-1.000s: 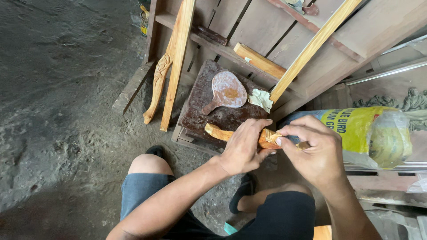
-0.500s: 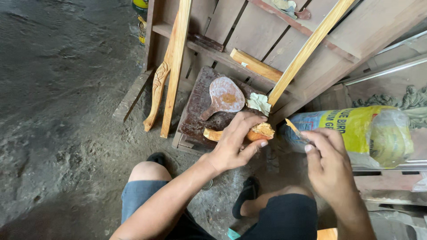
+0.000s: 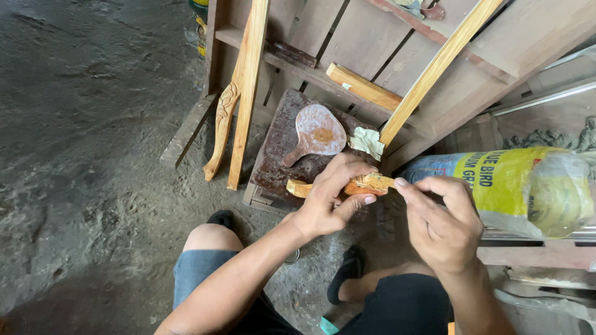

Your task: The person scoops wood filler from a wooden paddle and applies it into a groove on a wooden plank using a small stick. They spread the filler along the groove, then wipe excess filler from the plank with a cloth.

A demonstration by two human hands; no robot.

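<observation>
Left hand (image 3: 326,201) wraps a small orange-brown wood piece (image 3: 357,185), fingers curled over top, thumb under; piece sits over front edge of dark wood block (image 3: 279,155). Right hand (image 3: 441,223) just beside piece's right end, thumb & forefinger pinched tight together at it; can't tell what's betw. them. Spoon-shaped paddle (image 3: 316,133) lies on block. Carved wood leg (image 3: 220,127) leans nearby at left. Yellow-blue sack (image 3: 515,186) at right.
</observation>
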